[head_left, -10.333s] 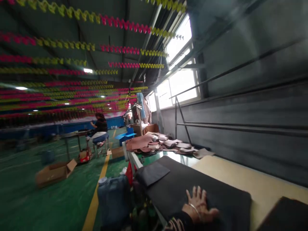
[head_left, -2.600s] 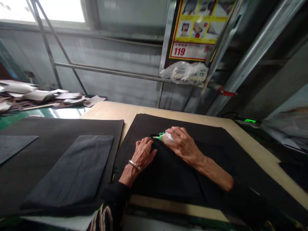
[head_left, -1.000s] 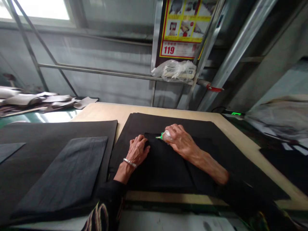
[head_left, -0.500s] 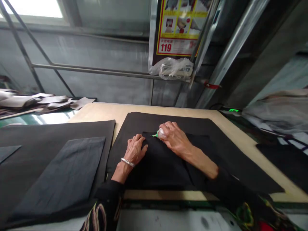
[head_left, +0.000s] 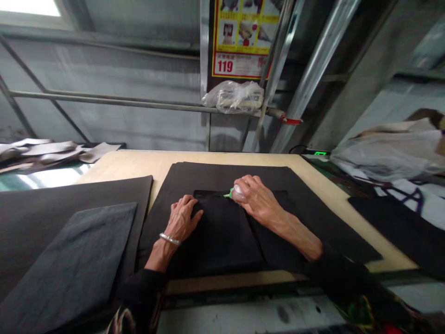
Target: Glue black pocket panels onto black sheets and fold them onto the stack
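My right hand (head_left: 259, 202) is wrapped round a small clear squeeze bottle (head_left: 238, 194) with a green cap and a narrow nozzle. The nozzle points left, close to the far edge of a black fabric piece (head_left: 222, 236); whether its tip touches the cloth I cannot tell. At that piece's left edge, my left hand (head_left: 182, 218) lies palm down with its fingers stretched out and thumb apart. A silver bangle circles the left wrist. Under the fabric is a larger dark sheet (head_left: 229, 171), on a pale wooden board (head_left: 146, 157).
To the left, a dark grey fabric piece (head_left: 90, 236) lies on another dark sheet (head_left: 135, 185). Pale offcuts (head_left: 52, 150) are piled behind it. More black cloth (head_left: 392, 232) and a plastic-covered pile (head_left: 389, 148) are at right. A metal rail (head_left: 139, 102) crosses behind the board.
My right hand has moved the bottle a little to the right along the fabric's far edge. My left hand stays by the left edge. The whole view has shifted slightly.
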### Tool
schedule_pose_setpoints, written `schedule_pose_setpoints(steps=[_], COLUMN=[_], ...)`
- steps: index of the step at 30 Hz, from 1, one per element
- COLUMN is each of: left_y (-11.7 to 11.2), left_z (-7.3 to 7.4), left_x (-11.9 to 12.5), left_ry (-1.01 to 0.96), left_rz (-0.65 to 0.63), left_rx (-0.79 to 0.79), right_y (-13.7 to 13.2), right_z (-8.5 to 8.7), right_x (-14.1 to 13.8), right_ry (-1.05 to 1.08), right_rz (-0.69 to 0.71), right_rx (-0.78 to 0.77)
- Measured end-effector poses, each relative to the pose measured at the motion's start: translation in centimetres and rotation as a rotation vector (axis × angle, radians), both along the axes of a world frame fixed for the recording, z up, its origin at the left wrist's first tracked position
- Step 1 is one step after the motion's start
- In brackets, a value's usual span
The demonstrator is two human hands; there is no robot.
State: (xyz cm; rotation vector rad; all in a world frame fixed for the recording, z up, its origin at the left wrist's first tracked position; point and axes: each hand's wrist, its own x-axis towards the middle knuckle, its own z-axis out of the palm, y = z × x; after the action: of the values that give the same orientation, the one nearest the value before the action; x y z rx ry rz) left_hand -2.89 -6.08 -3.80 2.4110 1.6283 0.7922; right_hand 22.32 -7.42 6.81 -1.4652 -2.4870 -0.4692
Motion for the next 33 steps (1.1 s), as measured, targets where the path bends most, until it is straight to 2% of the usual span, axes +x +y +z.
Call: schedule_pose_setpoints(steps=[6, 13, 19, 23, 26, 28, 30, 33], left_y=[0.1, 0.1, 0.1, 0.1, 0.0, 0.0, 0.0, 0.0], left_z=[0.0, -0.3, -0.3, -0.1, 0.0, 0.0, 0.0, 0.0], left_x=[0.0, 0.0, 0.0, 0.0, 0.1, 0.1, 0.1, 0.0], left_ry=[0.008, -0.006, 0.010, 0.009, 0.007, -0.002, -0.021, -0.051], left_rz=[-0.003, 0.005, 0.000, 0.005, 0.015, 0.020, 0.025, 0.024], left_rx=[-0.010, -0.006, -0.010, -0.013, -0.023, -0.025, -0.020, -0.017], right_y=[-0.2, 0.0, -0.9, -1.2, -0.6, -0.3, -0.3, -1.1], right_z=[-0.2, -0.5, -0.8, -1.2, -1.4, -1.4, -1.4, -1.5], right_x=[2.5, 0.2, 1.6, -0.6, -2.8, -3.0, -1.7, 2.6], right_ry=[-0.009, 0.027, 0.044, 0.101, 0.263, 0.465, 0.722, 1.065], right_rz=[-0.046, -0.027, -0.119, -0.076, -0.028, -0.040, -0.078, -0.120], right_rx=[0.025, -0.035, 0.012, -0.016, -0.100, -0.144, -0.151, -0.113])
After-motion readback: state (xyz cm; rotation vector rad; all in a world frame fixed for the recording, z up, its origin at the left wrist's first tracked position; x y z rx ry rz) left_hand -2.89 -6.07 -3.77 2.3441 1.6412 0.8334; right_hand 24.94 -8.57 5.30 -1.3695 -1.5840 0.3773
